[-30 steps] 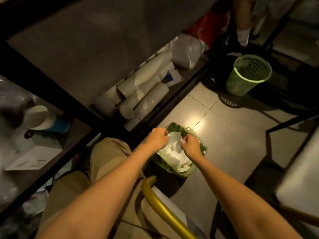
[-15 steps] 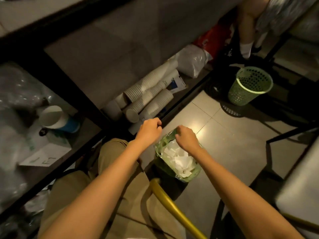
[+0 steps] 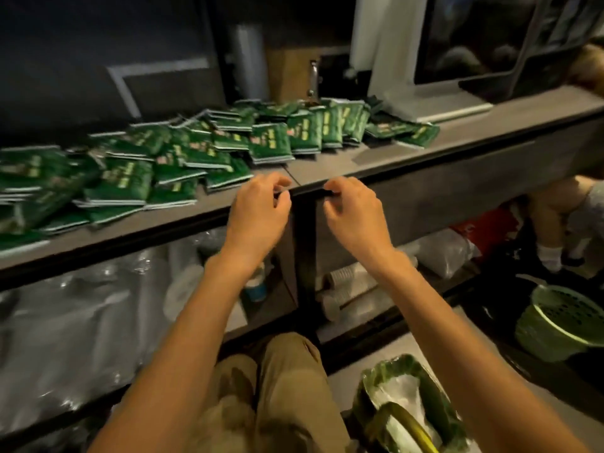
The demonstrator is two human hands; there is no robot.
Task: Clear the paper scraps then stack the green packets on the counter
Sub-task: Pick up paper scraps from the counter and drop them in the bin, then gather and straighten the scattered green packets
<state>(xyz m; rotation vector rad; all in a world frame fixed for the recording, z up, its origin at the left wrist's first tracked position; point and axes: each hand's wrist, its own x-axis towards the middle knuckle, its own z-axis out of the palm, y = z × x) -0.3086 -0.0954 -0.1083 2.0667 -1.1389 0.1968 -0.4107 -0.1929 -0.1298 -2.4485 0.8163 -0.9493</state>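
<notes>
Several green packets [image 3: 196, 152] lie scattered and overlapping along the grey counter [image 3: 359, 165], from the far left to past its middle. My left hand [image 3: 261, 214] and my right hand [image 3: 353, 214] hover side by side at the counter's front edge, just in front of the nearest packets. The fingers of both hands are loosely curled and hold nothing. Down at the lower right, a small bin [image 3: 369, 380] with a green liner holds white paper scraps [image 3: 402, 393].
Under the counter lie stacks of paper cups [image 3: 349, 289] and clear plastic bags [image 3: 81, 322]. A green perforated basket [image 3: 562, 325] stands on the floor at the right. Another person's legs [image 3: 555, 230] show at the right edge. A white machine base [image 3: 425, 103] sits on the counter.
Both hands left the bin of paper scraps and rose to the counter's front edge. The view swung up from the floor to the counter with the packets.
</notes>
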